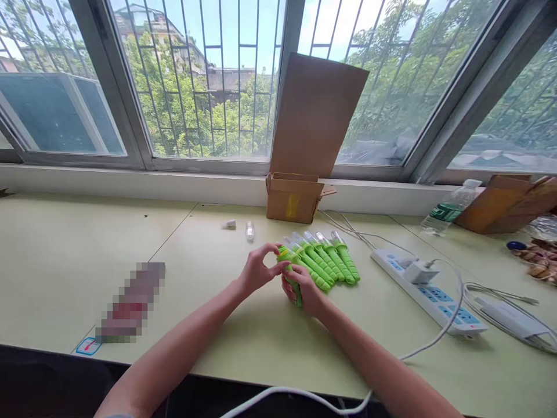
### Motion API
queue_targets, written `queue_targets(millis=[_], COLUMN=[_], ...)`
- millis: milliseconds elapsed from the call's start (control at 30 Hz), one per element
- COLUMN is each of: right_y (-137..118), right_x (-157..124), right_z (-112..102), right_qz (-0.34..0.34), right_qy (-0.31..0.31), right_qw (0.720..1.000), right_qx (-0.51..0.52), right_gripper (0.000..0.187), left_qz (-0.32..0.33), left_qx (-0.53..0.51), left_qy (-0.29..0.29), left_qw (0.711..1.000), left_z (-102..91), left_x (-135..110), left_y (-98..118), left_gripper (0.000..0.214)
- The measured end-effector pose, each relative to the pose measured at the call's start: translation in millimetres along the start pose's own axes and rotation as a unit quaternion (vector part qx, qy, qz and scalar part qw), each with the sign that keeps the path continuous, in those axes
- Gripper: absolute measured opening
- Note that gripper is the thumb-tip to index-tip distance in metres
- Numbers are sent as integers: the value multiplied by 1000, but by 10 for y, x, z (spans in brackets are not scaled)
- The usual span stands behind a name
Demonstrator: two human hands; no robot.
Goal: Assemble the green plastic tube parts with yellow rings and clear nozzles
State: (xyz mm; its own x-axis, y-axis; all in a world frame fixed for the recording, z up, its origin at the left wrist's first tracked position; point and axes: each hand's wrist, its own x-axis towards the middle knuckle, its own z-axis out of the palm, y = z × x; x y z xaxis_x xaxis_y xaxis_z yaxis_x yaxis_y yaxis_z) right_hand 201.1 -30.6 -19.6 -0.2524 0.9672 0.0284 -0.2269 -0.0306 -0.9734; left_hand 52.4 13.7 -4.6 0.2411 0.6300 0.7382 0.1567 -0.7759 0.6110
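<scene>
My right hand point(307, 290) is wrapped round the lower body of a green ribbed plastic handle point(285, 254), tilted over the table. At its upper end, thumb and fingers of my left hand point(257, 270) pinch the yellow-green top. No clear cap shows on this end, though fingertips cover part of it. Just beyond my right hand, several similar green handles point(333, 261) with clear caps lie side by side in a fanned row. Two small loose pieces rest farther back: a clear cap point(249, 231) and a whitish cap-like piece point(228, 224).
An open cardboard box point(289, 200) stands by the window. To the right lie a white power strip point(429, 290) with a plugged-in charger, cables, and a white adapter point(513, 318). A plastic bottle point(448, 209) leans near another carton point(500, 203). A blurred-out object point(133, 302) lies left.
</scene>
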Motion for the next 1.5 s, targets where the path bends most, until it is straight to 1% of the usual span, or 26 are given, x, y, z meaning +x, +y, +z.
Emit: queue_targets(millis=[100, 167, 233, 300, 367, 400, 467, 633, 700, 800, 1000, 1067, 1133, 1233, 1300, 1367, 1433, 1500], right_y=[1, -4, -9, -9, -5, 0, 14, 52, 49, 26, -13, -16, -17, -23, -28, -29, -24, -16], right_x=[22, 35, 45, 53, 56, 56, 55, 41, 34, 22, 0, -1, 4, 18, 25, 26, 18, 6], right_z=[-12, -11, -8, -8, -9, -10, -10, 16, 35, 54, 45, 44, 46, 43, 32, 18, 11, 15], right_qz=[-4, -26, -70, -117, -147, -154, -154, -80, -57, -42, -25, -17, -22, -64, -101, -134, -153, -150], right_qy=[1, 19, 58, 103, 129, 134, 135, 100, 87, 72, 46, 34, 28, 64, 98, 120, 130, 130], right_qw=[999, 993, 973, 942, 916, 911, 915, 967, 981, 990, 996, 997, 994, 979, 961, 943, 934, 936], right_qx=[-36, -111, -210, -298, -350, -359, -348, -220, -166, -115, -73, -74, -103, -183, -238, -279, -297, -290], right_gripper=[24, 24, 23, 21, 20, 19, 19, 20, 21, 24, 28, 28, 28, 29, 30, 29, 28, 29], left_qz=[-8, -6, -1, 6, 15, 20, 26, 21, 19, 20, 31, 35, 36, 42, 53, 64, 71, 74], left_qx=[5, 16, 36, 59, 75, 80, 85, 90, 90, 88, 79, 75, 75, 84, 96, 106, 111, 109], left_qy=[19, 33, 45, 51, 52, 51, 46, 49, 51, 50, 42, 42, 49, 77, 97, 105, 101, 92], left_qw=[1000, 999, 998, 997, 996, 995, 995, 995, 994, 995, 996, 996, 995, 993, 989, 987, 986, 987], left_z=[0, -9, -20, -26, -26, -25, -21, -3, 4, 9, -5, -15, -23, -26, -21, -15, -14, -19], left_x=[-2, -4, -9, -18, -27, -31, -35, -30, -28, -24, -12, -13, -20, -35, -45, -51, -53, -49], left_y=[-17, -33, -48, -59, -64, -65, -64, -52, -45, -36, -27, -33, -42, -46, -39, -27, -16, -13], left_gripper=[24, 23, 23, 23, 24, 24, 25, 26, 26, 25, 25, 24, 23, 21, 19, 19, 18, 18])
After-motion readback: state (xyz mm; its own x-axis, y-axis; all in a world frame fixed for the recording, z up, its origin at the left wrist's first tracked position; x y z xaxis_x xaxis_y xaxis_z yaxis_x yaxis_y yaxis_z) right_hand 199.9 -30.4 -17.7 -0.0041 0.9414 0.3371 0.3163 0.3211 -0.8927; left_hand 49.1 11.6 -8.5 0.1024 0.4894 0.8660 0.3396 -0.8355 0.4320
